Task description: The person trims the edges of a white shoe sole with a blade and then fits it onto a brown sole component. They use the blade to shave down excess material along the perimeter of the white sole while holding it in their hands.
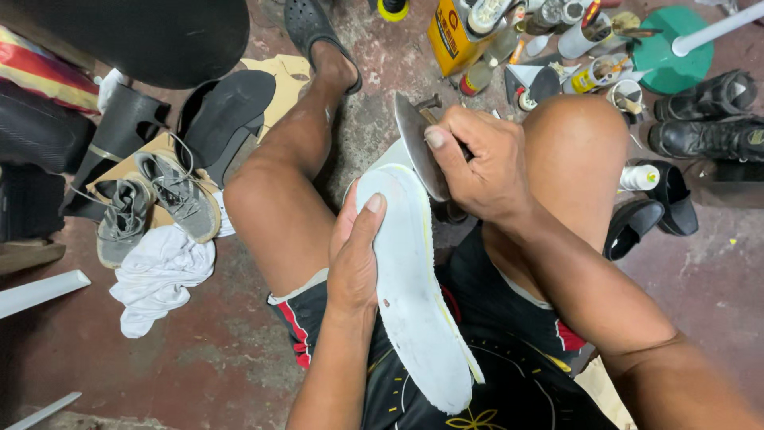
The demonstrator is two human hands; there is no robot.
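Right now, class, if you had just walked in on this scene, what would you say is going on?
A person sits on the floor with a white shoe sole lying across the lap. The left hand steadies the sole along its edge, while the right hand presses a wide metal blade against the sole's far end. A pair of grey sneakers and a white cloth lie on the floor by the left leg, black boots to the right, and cans and bottles are clustered ahead.

Head camera looks steeply down, close over the lap.
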